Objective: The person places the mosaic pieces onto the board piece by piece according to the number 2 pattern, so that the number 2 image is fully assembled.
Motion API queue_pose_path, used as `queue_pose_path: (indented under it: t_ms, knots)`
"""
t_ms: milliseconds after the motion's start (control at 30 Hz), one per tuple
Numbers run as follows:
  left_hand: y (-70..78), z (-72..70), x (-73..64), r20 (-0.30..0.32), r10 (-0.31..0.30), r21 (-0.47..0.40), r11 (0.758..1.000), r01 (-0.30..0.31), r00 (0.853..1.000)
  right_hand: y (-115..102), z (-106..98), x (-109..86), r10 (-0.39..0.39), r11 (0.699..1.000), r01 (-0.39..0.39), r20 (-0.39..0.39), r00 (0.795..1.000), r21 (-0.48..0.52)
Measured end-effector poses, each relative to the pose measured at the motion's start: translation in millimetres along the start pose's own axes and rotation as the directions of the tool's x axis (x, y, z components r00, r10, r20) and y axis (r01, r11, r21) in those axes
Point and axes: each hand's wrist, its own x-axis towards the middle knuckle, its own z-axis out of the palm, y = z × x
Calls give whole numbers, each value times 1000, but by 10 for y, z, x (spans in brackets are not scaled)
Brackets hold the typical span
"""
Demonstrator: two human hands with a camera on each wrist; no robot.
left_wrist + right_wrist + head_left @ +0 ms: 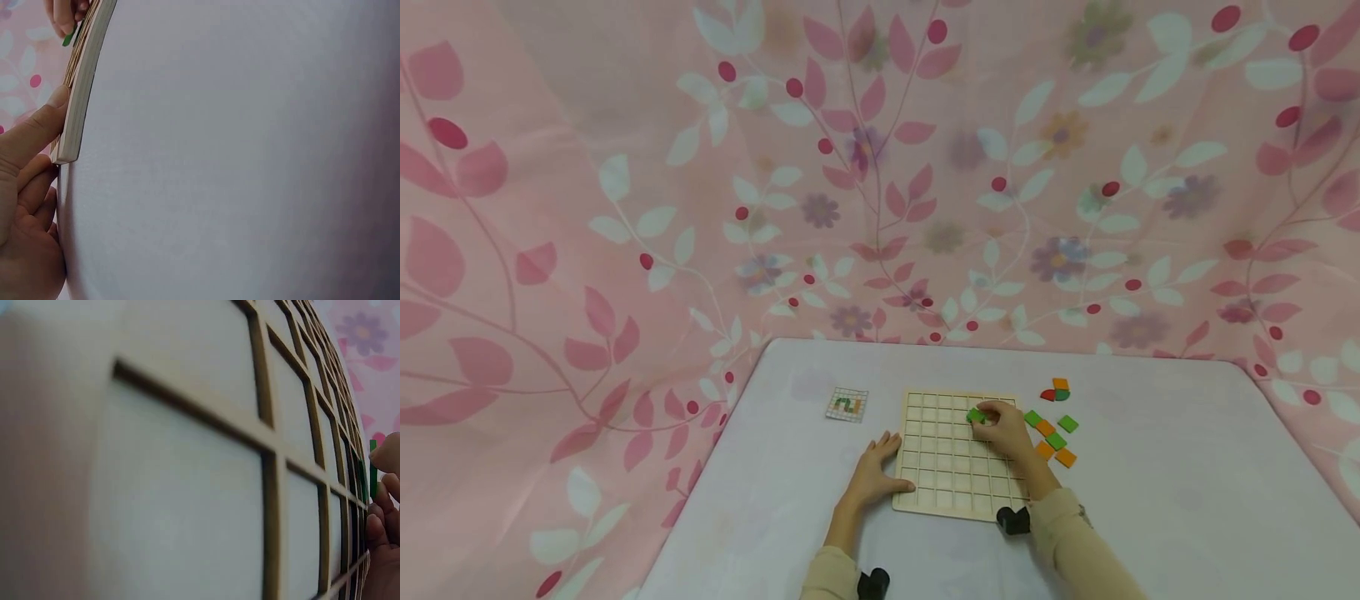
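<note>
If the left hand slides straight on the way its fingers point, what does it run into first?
Probably the grid board itself: the left hand lies flat on the table, its thumb already against the board's left edge near the front corner. Its fingers seem angled toward the board, though depth is unclear.

Green tile (976, 414), pale wooden grid board (940, 483), pink floral cloth (625, 208)

In the left wrist view the left hand (25, 206) is cut off by the left and bottom edges, and only a thin edge of the wooden grid board (81, 87) shows at upper left. The right hand (384, 512) sits half out of the right wrist view at lower right, and the near board cells there are blurred. The small pattern card (847, 405), left of centre in the head view, is too small to read. The green tile (976, 415) is partly covered by fingers, perhaps resting in a cell.
</note>
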Motion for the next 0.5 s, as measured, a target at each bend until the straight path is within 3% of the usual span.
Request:
queue_pose_path:
  t_ms: [300,500]
  knots:
    - [8,-5,-16,2,-4,-10,1000,4,1000,-23,127,76,-42,997,46,67,997,-61]
    - [21,-16,-15,10,0,-8,1000,0,1000,-15,85,100,-82,996,84,110,991,-10]
